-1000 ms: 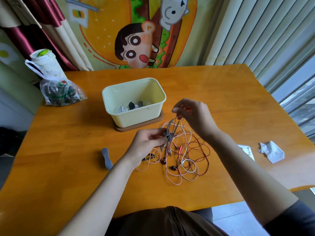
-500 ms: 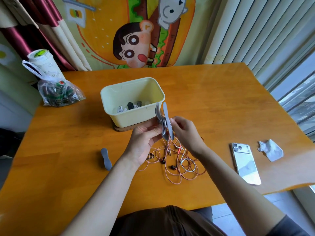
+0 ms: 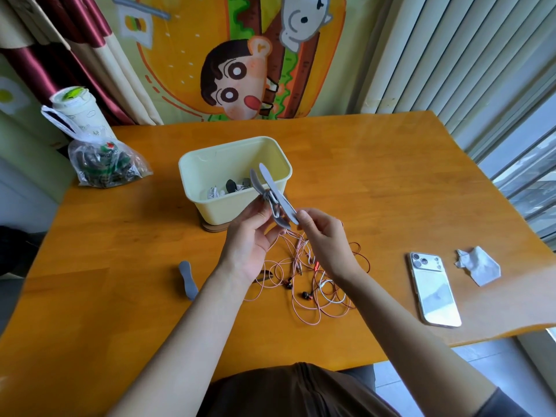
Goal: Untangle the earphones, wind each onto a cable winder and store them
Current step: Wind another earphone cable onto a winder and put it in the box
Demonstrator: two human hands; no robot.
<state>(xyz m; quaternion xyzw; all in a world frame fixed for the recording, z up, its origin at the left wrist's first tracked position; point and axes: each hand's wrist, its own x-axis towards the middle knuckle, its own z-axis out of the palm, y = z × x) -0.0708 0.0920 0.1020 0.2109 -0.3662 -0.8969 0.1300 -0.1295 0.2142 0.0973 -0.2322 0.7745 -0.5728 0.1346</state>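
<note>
Apparently the step in hand was to separate two grey cable winders (image 3: 272,195), which were held crossed over each other just in front of the yellow box (image 3: 210,206). The left hand (image 3: 251,239) gripped them near the crossing with curled fingers and thumb. The right hand (image 3: 326,240) pinched the lower end of one strip. The earphones (image 3: 316,287) lay as a pink, red and white tangle further in front of the box, below both hands; whether a strand reached the fingers could not be told. A third winder (image 3: 188,279) lay in front of the box, to its left. In my judgement the task was at an early stage. The next move called for pulling one winder free and then finding a loose end in the tangle.
</note>
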